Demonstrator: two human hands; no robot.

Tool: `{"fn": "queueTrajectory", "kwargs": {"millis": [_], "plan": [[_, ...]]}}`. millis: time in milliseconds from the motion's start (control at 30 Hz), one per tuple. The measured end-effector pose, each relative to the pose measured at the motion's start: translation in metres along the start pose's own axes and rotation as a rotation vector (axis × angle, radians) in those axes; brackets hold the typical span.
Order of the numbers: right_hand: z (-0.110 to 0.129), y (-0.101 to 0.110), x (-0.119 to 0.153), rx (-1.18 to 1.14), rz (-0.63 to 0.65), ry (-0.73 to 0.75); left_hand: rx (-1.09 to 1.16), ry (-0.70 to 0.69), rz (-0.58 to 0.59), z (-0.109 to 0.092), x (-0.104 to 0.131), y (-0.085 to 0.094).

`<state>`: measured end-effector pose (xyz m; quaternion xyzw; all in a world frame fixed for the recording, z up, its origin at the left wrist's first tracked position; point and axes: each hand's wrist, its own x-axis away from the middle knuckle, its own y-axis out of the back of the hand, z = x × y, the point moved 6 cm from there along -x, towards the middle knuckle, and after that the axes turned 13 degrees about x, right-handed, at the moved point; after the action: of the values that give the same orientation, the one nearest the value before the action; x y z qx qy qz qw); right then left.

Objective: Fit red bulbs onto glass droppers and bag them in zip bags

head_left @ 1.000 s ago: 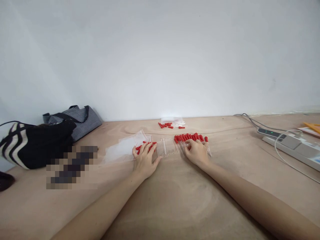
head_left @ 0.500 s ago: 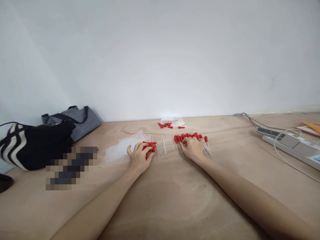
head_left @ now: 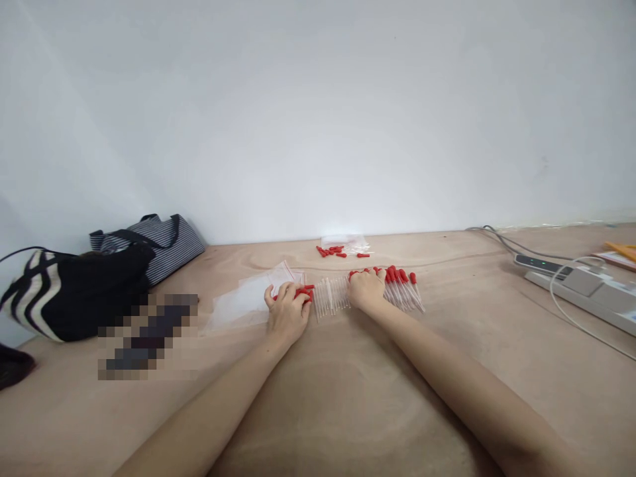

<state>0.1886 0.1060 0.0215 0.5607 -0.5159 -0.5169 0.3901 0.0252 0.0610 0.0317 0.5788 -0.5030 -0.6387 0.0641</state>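
Though aslant, red-capped droppers (head_left: 403, 277) bulb-end toward the wall (head_left: 318, 119).

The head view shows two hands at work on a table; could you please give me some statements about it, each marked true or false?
1. The left hand is at loose red bulbs. True.
2. The right hand is on the power strip. False: it is at the row of red-topped tubes.
3. Bare clear tubes lie between the two hands. True.
4. The finely striped bag is on the right of the view. False: it is on the left.
5. More red bulbs lie near the wall. True.
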Motion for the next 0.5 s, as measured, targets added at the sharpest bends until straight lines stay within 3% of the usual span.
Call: {"fn": "queueTrajectory", "kwargs": {"millis": [267, 400, 500], "plan": [[0.006, -0.003, -0.003, 0.03, 0.018, -0.001, 0.093, -0.016, -0.173, -0.008, 0.001, 0.017], [-0.003, 0.005, 0.014, 0.028, -0.039, 0.059, 0.293, -0.157, -0.028, -0.025, 0.008, 0.019], [-0.011, 0.011, 0.041, 0.043, -0.171, 0.285, 0.364, -0.219, 0.106, -0.035, 0.015, 0.016]]}}
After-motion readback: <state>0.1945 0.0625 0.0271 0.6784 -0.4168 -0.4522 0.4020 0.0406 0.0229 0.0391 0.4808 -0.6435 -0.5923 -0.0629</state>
